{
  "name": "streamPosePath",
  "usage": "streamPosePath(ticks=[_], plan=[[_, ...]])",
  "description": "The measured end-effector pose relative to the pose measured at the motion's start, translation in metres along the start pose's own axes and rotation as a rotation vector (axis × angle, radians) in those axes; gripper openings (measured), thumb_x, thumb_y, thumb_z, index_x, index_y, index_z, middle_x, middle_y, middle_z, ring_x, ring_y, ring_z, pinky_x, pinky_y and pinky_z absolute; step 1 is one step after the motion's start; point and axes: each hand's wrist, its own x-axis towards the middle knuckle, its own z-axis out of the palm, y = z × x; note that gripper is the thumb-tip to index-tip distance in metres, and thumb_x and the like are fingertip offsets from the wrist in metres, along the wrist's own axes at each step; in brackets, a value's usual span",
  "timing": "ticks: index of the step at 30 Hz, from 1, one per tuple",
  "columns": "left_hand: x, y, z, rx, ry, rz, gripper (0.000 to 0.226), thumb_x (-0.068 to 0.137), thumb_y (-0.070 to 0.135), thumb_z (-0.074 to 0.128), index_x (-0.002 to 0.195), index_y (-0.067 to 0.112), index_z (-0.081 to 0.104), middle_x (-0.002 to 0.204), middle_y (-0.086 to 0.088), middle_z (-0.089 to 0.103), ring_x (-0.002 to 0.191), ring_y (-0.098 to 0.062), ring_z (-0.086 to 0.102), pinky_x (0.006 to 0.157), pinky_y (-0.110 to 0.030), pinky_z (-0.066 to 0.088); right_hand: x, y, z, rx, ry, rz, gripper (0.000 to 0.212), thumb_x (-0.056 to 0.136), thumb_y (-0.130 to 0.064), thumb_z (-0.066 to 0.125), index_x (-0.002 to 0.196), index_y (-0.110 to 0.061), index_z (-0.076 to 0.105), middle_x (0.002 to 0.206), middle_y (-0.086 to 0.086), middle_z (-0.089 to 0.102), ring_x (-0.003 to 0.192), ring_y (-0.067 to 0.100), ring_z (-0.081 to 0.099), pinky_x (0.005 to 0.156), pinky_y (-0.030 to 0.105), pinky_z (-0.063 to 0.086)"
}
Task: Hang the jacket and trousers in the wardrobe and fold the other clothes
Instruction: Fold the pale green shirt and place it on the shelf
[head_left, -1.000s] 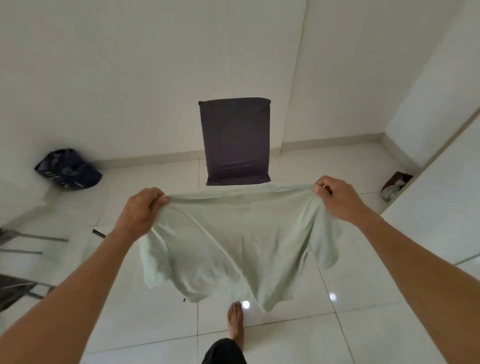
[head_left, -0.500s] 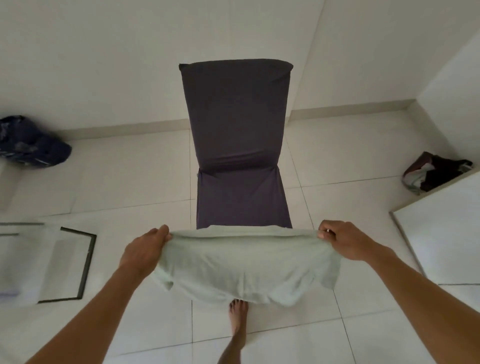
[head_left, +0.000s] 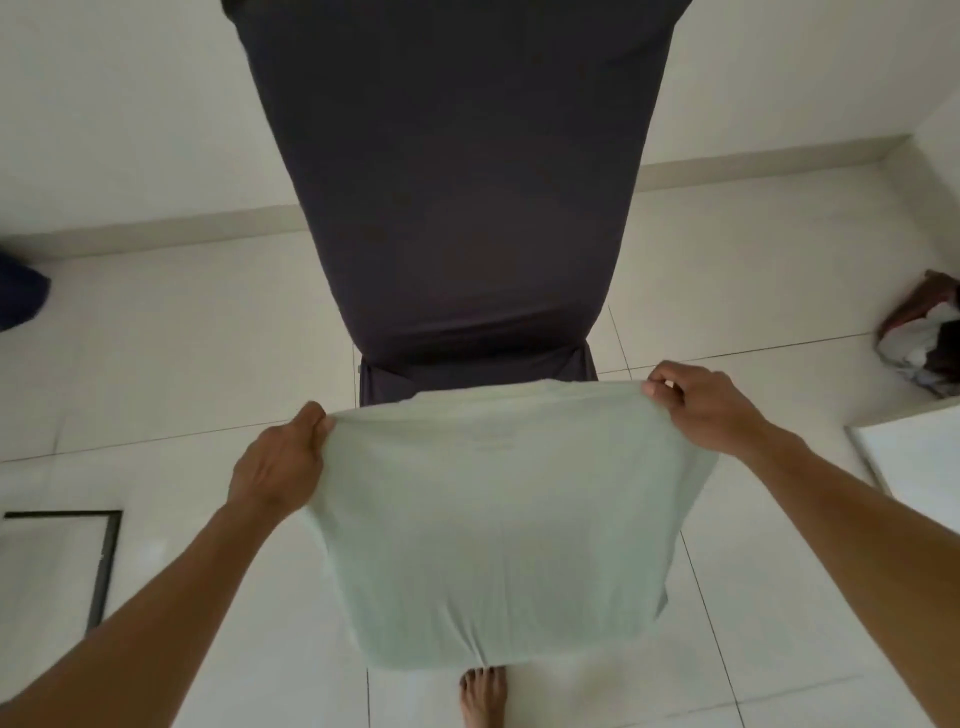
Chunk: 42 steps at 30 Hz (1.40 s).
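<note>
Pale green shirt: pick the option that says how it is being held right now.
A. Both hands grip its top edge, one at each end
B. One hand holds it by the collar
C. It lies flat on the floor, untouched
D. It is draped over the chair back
A: the left hand and the right hand each grip an end of the top edge of the pale green shirt, which hangs in front of the dark chair.

You are looking at a softly, evenly lit room with dim, diffuse light and only faint shadows. The wide lens bends the chair (head_left: 457, 197) and floor (head_left: 182, 322) lines outward near the edges. Detail looks slightly soft throughout.
</note>
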Motion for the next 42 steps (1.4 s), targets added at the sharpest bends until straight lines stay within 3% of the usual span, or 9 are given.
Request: streamPosePath(ticks=[3, 6, 11, 15, 18, 23, 27, 37, 42], plan=[[0.049, 0.015, 0.019, 0.088, 0.01, -0.057, 0.032, 0.106, 0.04, 0.022, 0.098, 0.018, 0.045, 0.081, -0.007, 0.053, 0.075, -0.034, 0.052, 0.067, -0.042, 0.044, 0.052, -0.005, 0.019, -0.132, 0.056, 0.05, 0.021, 0.103, -0.049, 0.039, 0.096, -0.037, 0.056, 0.085, -0.002, 0.061, 0.082, 0.024, 0.059, 0.068, 0.034, 0.042], [0.079, 0.021, 0.047, 0.135, 0.028, -0.113, 0.027, 0.105, 0.03, 0.025, 0.098, 0.015, 0.046, 0.09, -0.009, 0.057, 0.079, -0.033, 0.05, 0.07, -0.042, 0.043, 0.087, -0.007, 0.054, -0.172, 0.121, 0.105, 0.022, 0.106, -0.039, 0.036, 0.099, -0.035, 0.057, 0.09, -0.002, 0.059, 0.084, 0.025, 0.054, 0.071, 0.035, 0.039], [0.111, 0.025, 0.081, 0.137, 0.112, -0.179, 0.013, 0.099, 0.016, 0.032, 0.094, 0.012, 0.044, 0.096, -0.013, 0.056, 0.085, -0.036, 0.05, 0.072, -0.044, 0.043, 0.131, -0.003, 0.091, -0.199, 0.224, 0.16, 0.027, 0.105, -0.028, 0.033, 0.11, -0.029, 0.059, 0.096, 0.001, 0.049, 0.104, 0.029, 0.049, 0.076, 0.042, 0.038], [0.125, 0.034, 0.104, 0.172, 0.048, -0.24, 0.025, 0.098, 0.013, 0.036, 0.115, 0.008, 0.053, 0.115, -0.016, 0.057, 0.111, -0.038, 0.052, 0.085, -0.049, 0.042, 0.141, -0.005, 0.119, -0.233, 0.258, 0.176, 0.029, 0.105, -0.032, 0.036, 0.121, -0.022, 0.058, 0.101, 0.005, 0.04, 0.113, 0.032, 0.044, 0.074, 0.042, 0.036], [0.126, 0.036, 0.122, 0.191, 0.021, -0.259, 0.032, 0.096, 0.012, 0.038, 0.125, 0.009, 0.05, 0.121, -0.015, 0.055, 0.117, -0.036, 0.048, 0.091, -0.049, 0.041, 0.14, -0.011, 0.136, -0.183, 0.286, 0.215, 0.029, 0.105, -0.034, 0.041, 0.125, -0.018, 0.056, 0.112, 0.01, 0.043, 0.115, 0.033, 0.042, 0.072, 0.042, 0.039], [0.12, 0.051, 0.135, 0.093, 0.23, -0.168, 0.023, 0.097, 0.015, 0.038, 0.118, 0.012, 0.049, 0.116, -0.013, 0.051, 0.11, -0.034, 0.046, 0.089, -0.047, 0.039, 0.133, -0.03, 0.151, -0.064, 0.4, 0.191, 0.019, 0.1, -0.024, 0.048, 0.116, -0.015, 0.048, 0.116, 0.01, 0.048, 0.111, 0.033, 0.047, 0.067, 0.04, 0.04], [0.113, 0.054, 0.15, 0.157, 0.094, 0.058, 0.031, 0.103, 0.033, 0.035, 0.124, 0.016, 0.051, 0.122, -0.009, 0.053, 0.112, -0.031, 0.046, 0.089, -0.046, 0.04, 0.12, -0.038, 0.165, -0.1, 0.257, 0.106, 0.03, 0.103, -0.035, 0.041, 0.126, -0.018, 0.049, 0.126, 0.009, 0.049, 0.117, 0.031, 0.045, 0.081, 0.045, 0.047], [0.084, 0.054, 0.142, 0.142, -0.099, 0.056, 0.054, 0.103, 0.039, 0.036, 0.153, 0.019, 0.026, 0.153, -0.008, 0.032, 0.137, -0.031, 0.033, 0.108, -0.048, 0.035, 0.068, -0.049, 0.167, -0.115, 0.053, 0.11, 0.054, 0.104, -0.041, 0.037, 0.155, -0.027, 0.025, 0.161, 0.006, 0.021, 0.144, 0.031, 0.026, 0.108, 0.049, 0.041], [0.039, 0.069, 0.122, 0.098, -0.184, 0.146, 0.048, 0.102, 0.034, 0.04, 0.147, 0.018, 0.035, 0.15, -0.007, 0.034, 0.133, -0.03, 0.038, 0.104, -0.046, 0.039, -0.003, -0.069, 0.16, -0.009, 0.043, 0.153, 0.053, 0.104, -0.033, 0.043, 0.153, -0.025, 0.028, 0.157, 0.005, 0.027, 0.141, 0.028, 0.032, 0.105, 0.044, 0.044]])
